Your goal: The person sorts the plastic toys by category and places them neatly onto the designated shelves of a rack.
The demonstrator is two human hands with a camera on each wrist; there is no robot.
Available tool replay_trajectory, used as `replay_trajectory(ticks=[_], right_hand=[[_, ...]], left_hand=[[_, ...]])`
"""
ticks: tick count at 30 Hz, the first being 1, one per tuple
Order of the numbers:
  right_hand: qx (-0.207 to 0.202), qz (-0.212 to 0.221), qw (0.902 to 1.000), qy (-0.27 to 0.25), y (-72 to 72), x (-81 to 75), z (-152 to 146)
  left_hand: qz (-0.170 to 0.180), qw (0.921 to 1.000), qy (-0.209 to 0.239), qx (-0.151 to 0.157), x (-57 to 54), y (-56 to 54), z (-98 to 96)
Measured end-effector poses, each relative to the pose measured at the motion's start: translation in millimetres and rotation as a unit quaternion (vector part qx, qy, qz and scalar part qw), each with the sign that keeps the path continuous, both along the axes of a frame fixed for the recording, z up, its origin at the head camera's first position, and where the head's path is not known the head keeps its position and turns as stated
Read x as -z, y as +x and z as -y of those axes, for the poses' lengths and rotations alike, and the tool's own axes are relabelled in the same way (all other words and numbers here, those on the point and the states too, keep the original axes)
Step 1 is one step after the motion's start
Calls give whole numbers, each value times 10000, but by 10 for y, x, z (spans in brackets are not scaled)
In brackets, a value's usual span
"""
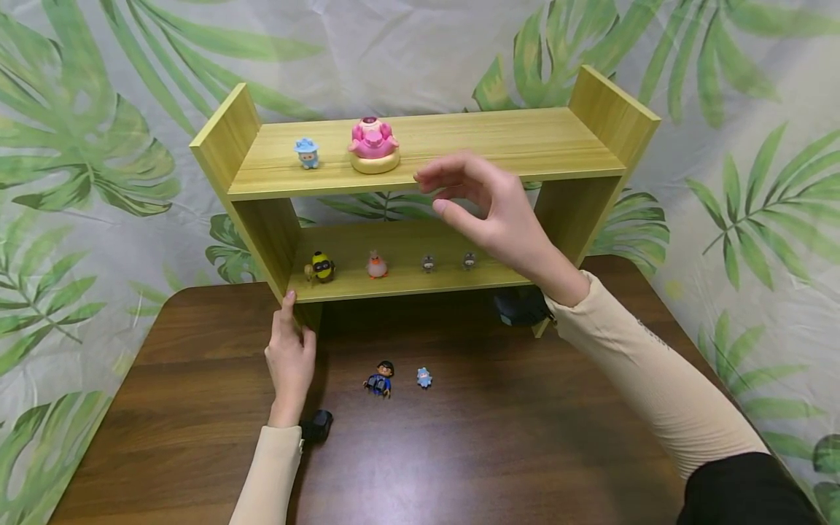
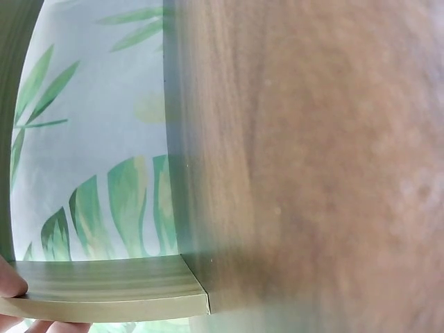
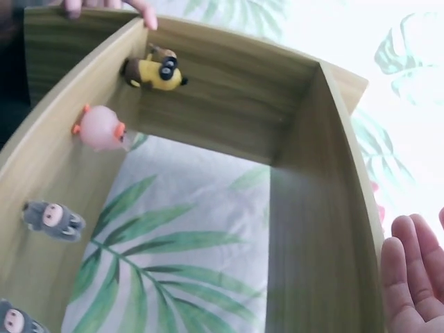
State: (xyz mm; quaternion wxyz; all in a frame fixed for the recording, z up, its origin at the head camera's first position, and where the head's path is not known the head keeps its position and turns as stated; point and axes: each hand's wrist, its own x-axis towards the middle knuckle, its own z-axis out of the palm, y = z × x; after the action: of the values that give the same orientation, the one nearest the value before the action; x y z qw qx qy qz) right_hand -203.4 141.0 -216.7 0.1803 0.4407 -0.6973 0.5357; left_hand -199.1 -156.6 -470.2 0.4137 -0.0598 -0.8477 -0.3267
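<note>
My left hand (image 1: 291, 359) grips the lower left side panel of a two-tier wooden shelf (image 1: 420, 288); in the left wrist view its thumb (image 2: 11, 283) lies on one face and its fingers on the other. My right hand (image 1: 488, 200) is raised before the top board, fingers bent loosely, with nothing held. Left of it, on that board, sit a pink figure on a cream ring base (image 1: 374, 148) and a small blue-hatted figure (image 1: 306, 154). The lower board bears a yellow-and-black figure (image 1: 321, 267), a pink bird-like figure (image 1: 377, 265) and two small grey figures (image 1: 428, 263).
On the brown table (image 1: 525, 445) in front of the shelf lie a toy figure in blue with black hair (image 1: 380, 379) and a small light-blue figure (image 1: 424, 378). A leaf-patterned cloth (image 1: 407, 44) hangs behind. The shelf's side panels rise above the top board at both ends.
</note>
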Motion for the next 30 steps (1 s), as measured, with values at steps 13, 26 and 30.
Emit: replay_trajectory(ticks=[13, 26, 30], right_hand=[[-146, 128, 9996, 222, 78, 301, -45], [-14, 771, 9961, 434, 178, 746, -120], [-5, 919, 9945, 509, 197, 865, -143]], left_hand=[[-33, 10000, 25, 8, 14, -15, 6], [-22, 10000, 50, -8, 11, -13, 6], [-14, 10000, 43, -16, 14, -13, 6]])
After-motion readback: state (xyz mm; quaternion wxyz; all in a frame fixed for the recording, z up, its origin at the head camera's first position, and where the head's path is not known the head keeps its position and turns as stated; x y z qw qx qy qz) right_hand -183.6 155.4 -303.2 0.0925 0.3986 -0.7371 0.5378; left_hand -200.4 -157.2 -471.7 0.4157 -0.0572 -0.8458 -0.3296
